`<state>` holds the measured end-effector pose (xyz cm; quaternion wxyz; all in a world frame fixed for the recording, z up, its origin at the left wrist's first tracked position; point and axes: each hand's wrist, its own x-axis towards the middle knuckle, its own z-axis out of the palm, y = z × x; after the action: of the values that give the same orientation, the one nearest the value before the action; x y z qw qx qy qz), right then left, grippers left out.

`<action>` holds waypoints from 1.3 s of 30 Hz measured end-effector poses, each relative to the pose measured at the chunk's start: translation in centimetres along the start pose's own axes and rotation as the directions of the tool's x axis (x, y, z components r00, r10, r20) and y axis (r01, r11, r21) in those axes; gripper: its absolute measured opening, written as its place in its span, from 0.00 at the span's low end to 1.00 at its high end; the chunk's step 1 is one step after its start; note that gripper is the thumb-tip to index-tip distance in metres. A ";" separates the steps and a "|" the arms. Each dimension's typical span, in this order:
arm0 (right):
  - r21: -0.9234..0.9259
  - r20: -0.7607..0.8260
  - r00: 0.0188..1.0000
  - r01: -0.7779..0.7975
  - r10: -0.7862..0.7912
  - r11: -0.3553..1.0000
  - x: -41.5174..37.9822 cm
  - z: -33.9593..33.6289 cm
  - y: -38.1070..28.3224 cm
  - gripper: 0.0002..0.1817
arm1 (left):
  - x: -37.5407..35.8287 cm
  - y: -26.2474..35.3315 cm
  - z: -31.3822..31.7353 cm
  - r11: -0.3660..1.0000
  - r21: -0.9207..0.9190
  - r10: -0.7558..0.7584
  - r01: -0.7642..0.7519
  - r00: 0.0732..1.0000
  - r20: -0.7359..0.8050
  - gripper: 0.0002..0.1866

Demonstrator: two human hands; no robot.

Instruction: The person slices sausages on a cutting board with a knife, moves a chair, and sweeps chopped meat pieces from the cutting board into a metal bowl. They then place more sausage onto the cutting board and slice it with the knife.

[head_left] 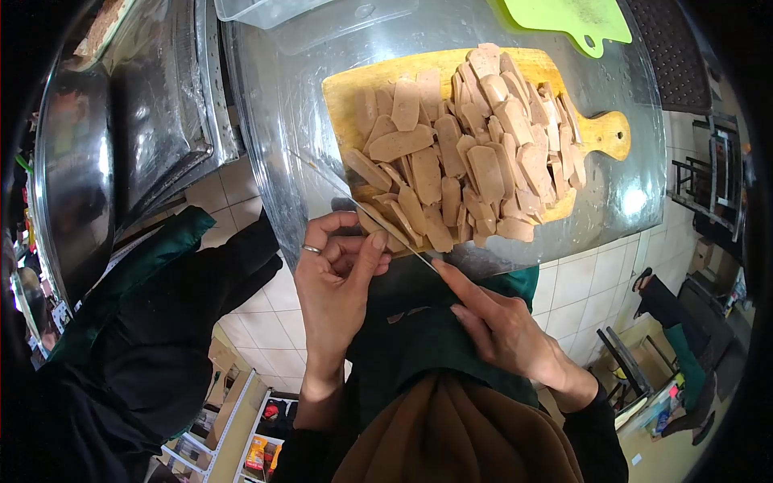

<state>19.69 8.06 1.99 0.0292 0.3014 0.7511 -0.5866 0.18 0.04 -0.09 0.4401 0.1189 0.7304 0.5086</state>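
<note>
A wooden board [605, 134] on the metal table bears a large heap of pale brown slices [487, 173]. My right hand [503, 326] is closed on a long thin knife [403, 240], its index finger stretched along the blade's back. The blade slants up and left over the board's near left corner. Beside it, my left hand [338, 270] pinches a brown slice [372, 227] between thumb and fingers, with a ring on one finger. The knife's handle is hidden in my right hand.
A green cutting board [564, 18] and a clear plastic container [278, 10] lie at the table's far edge [451, 20]. A person in dark clothes [145, 322] is close on the left. Another person [684, 354] shows at the far right.
</note>
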 end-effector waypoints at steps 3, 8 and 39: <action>0.026 -0.021 1.000 0.002 -0.002 1.000 -1.0 0.0 0.3 0.33 | 0.2 -0.1 -0.1 1.000 -0.006 0.006 -0.006 1.000 -0.010 0.15; 0.018 -0.054 0.998 0.045 -0.044 0.999 0.4 0.5 0.5 0.33 | 0.1 0.2 0.0 1.000 -0.017 -0.013 0.013 1.000 0.002 0.14; -0.047 -0.097 0.995 0.021 -0.026 0.999 -3.9 -0.3 -1.2 0.31 | 0.2 -1.0 -0.1 0.994 -0.090 0.066 -0.067 0.998 -0.006 0.11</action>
<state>22.39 6.58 4.72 -0.0076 0.3202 0.7686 -0.5538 0.21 -0.33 -1.01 0.4267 0.1224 0.7031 0.5554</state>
